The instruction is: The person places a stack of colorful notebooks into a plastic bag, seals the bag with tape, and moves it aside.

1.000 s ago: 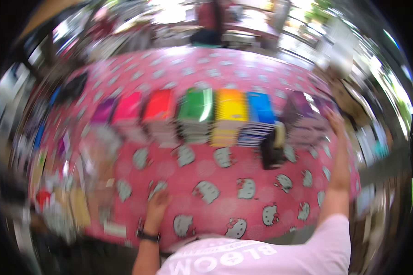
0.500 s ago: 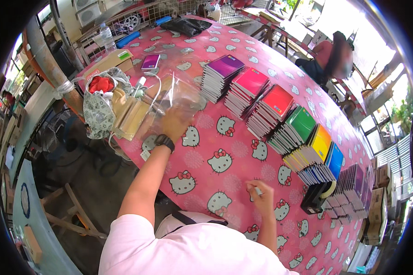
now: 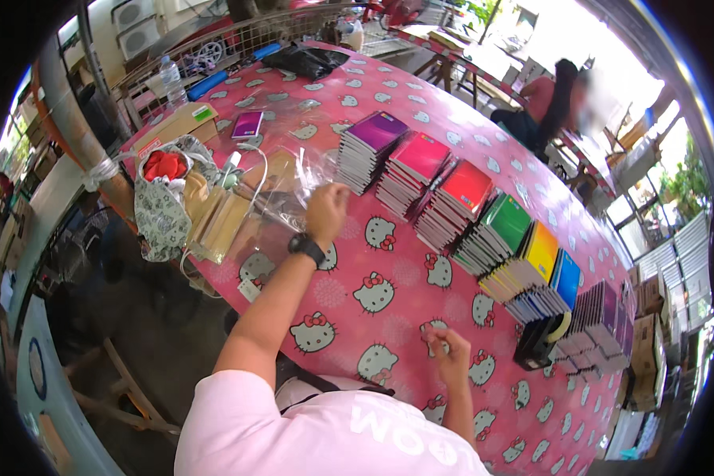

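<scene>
My left hand (image 3: 327, 213) is above the table between the clear plastic bags (image 3: 289, 226) and the purple notebook stack (image 3: 370, 151). Its fingers are curled together close to the plastic; whether they grip a bag is not clear. A dark watch (image 3: 306, 248) is on that wrist. Low over the near part of the table, my right hand (image 3: 450, 353) has thumb and fingers drawn into a pinch, and I cannot make out anything between them. Stacks of pink (image 3: 417, 159), red (image 3: 462, 190), green (image 3: 505, 222), yellow (image 3: 543, 254) and blue notebooks (image 3: 564, 279) run to the right.
A black tape dispenser (image 3: 536, 343) stands by the blue stack, with more purple notebooks (image 3: 599, 321) beyond. At left are a cloth bag (image 3: 163, 210), a cardboard box (image 3: 178, 127), a single purple notebook (image 3: 247, 124) and a bottle (image 3: 171, 83). Another person (image 3: 549, 103) sits farther back.
My left hand has moved right, off the plastic bags and toward the purple stack. My right hand stays near the same spot, still pinched. The whole view has shifted slightly.
</scene>
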`<state>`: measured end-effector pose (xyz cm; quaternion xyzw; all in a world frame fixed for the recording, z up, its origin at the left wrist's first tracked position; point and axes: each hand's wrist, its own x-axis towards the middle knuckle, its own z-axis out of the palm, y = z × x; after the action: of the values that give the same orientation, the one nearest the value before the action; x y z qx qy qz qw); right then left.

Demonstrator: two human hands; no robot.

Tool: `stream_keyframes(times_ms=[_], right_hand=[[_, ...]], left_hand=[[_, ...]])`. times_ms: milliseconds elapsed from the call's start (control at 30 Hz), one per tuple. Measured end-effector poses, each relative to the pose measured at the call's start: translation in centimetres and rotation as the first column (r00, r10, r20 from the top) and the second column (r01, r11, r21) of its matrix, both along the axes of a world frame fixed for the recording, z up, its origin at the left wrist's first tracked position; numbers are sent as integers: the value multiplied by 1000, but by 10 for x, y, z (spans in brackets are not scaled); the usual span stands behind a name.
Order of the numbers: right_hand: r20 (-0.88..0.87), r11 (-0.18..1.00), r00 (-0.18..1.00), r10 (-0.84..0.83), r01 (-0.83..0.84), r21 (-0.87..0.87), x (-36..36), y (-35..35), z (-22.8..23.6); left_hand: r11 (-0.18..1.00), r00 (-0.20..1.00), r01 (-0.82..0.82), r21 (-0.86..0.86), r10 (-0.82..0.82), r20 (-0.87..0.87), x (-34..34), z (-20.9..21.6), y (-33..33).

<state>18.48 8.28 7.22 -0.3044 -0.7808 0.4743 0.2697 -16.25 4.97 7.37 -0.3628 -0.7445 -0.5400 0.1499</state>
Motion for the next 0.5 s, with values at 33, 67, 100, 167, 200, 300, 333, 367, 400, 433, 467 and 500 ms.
stream_keyframes(times_ms=[33, 67, 100, 167, 200, 300, 333, 367, 400, 433, 467, 500], right_hand=[[-22, 996, 999, -45, 43, -73, 6, 2, -9], [-79, 980, 990, -117, 128, 151, -8, -6, 3], [-138, 905, 973, -184, 222, 363, -28, -11, 24], [-230, 798, 967, -111, 225, 559, -44, -13, 59], [-166, 775, 986, -30, 128, 619, -45, -9, 69], [40, 780, 962, 270, -243, 576, -32, 15, 67], [96, 770, 921, 378, -370, 519, -23, 23, 63], [-83, 915, 923, 376, -356, 190, -19, 26, 61], [-165, 948, 934, 318, -314, 51, -14, 31, 61], [-243, 954, 935, 257, -285, -90, -10, 35, 63], [-285, 959, 933, 219, -260, -116, -13, 35, 61], [-327, 961, 927, 181, -237, -140, -17, 33, 63]], left_hand=[[980, 977, 200, -2, -199, 71, 33, 6, 2], [931, 922, 365, -4, -361, 142, 65, 9, -11], [842, 842, 535, -68, -525, 121, 97, 9, -26], [581, 580, 812, -61, -789, 202, 138, 31, -49], [432, 409, 902, 26, -870, 275, 151, 52, -58], [229, -26, 852, 470, -879, 476, 147, 82, -74], [287, 37, 834, 471, -881, 472, 135, 85, -72], [353, 112, 809, 470, -878, 466, 121, 85, -70], [370, 46, 753, 543, -854, 519, 110, 80, -69], [402, -15, 688, 605, -824, 566, 99, 72, -70], [440, -78, 616, 654, -792, 606, 96, 62, -70], [420, -82, 673, 609, -776, 625, 105, 53, -68]])
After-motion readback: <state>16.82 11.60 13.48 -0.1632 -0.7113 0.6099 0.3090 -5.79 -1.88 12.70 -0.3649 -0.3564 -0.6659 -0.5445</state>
